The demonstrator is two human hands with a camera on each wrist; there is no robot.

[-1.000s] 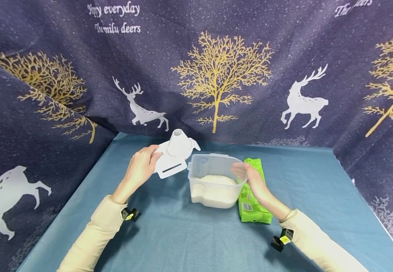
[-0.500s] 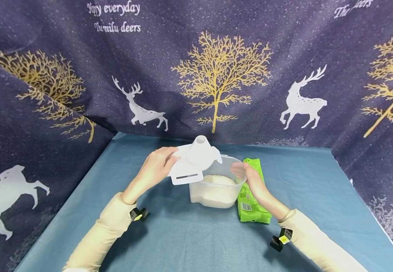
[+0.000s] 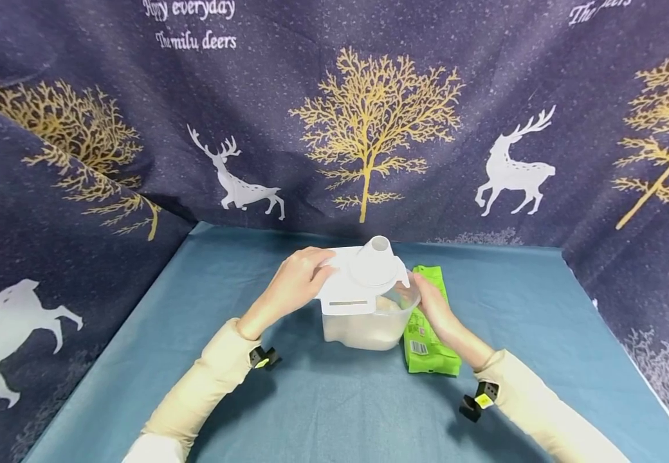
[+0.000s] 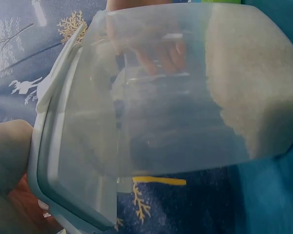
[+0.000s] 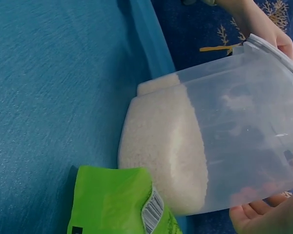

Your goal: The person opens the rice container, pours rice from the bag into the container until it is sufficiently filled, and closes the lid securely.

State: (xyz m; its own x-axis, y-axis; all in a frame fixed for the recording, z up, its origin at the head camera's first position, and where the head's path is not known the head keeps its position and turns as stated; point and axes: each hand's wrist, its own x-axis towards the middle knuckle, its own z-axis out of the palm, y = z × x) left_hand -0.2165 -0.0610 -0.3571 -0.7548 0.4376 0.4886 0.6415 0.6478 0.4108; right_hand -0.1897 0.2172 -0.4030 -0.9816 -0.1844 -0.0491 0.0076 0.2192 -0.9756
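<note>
My left hand [image 3: 295,280] grips the left edge of a white plastic lid [image 3: 346,276] with a cone-shaped spout [image 3: 376,260] on top. This lid covers the left and middle of the mouth of a clear plastic container [image 3: 334,326]. In the left wrist view the lid [image 4: 46,146] lies close along the container's rim; whether it is seated cannot be told. White rice [image 5: 161,141] fills the container's lower part. My right hand [image 3: 435,312] rests against the container's right side, its fingers [image 4: 163,56] seen through the clear wall.
A green printed bag [image 3: 434,357] lies to the right of the container, partly under my right forearm. Blue cloth [image 3: 311,405] covers the table. A dark curtain [image 3: 427,212] with deer and trees hangs along the back and sides.
My left hand has carried the lid rightward, from beside the container to over its mouth. The right hand stays at the container's right side.
</note>
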